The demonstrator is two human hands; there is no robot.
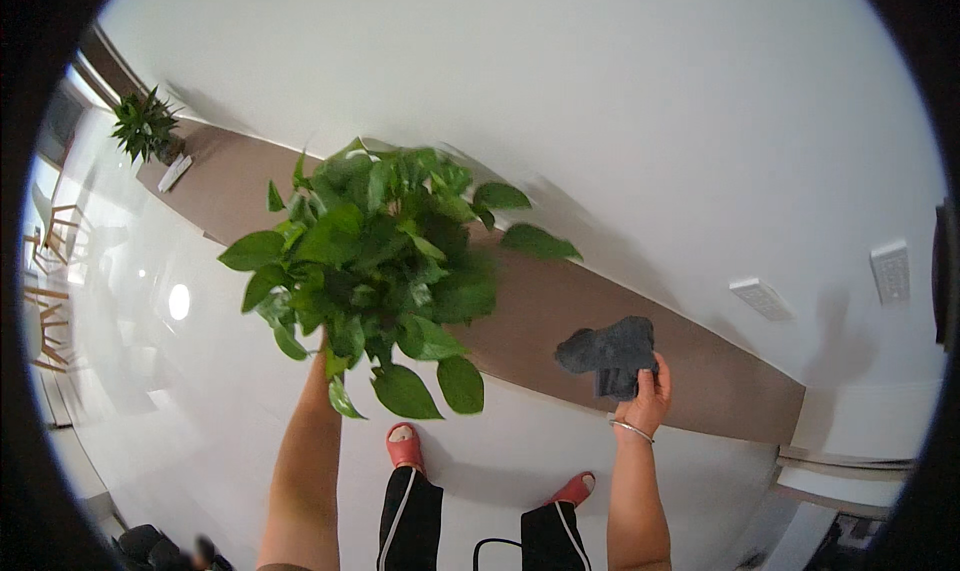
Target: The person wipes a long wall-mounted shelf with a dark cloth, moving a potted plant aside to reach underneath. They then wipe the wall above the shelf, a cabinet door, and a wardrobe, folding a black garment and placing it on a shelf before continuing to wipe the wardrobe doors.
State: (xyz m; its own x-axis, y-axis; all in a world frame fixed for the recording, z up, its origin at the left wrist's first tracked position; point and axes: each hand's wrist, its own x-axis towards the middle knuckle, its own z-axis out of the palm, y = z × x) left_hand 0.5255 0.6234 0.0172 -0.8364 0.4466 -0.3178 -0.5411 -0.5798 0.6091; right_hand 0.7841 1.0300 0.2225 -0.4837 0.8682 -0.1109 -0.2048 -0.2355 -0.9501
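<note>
Right of the leafy plant (380, 246), our right hand (648, 399) grips a grey cloth (618, 351) — work seemingly midway — our hidden left hand's grip we can't tell

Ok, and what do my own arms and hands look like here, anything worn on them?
The left forearm and right forearm are sleeveless where clearly visible. A thin silvery bangle circles the wrist of the ungloved right hand. The left hand is hidden behind green leaves.
</note>
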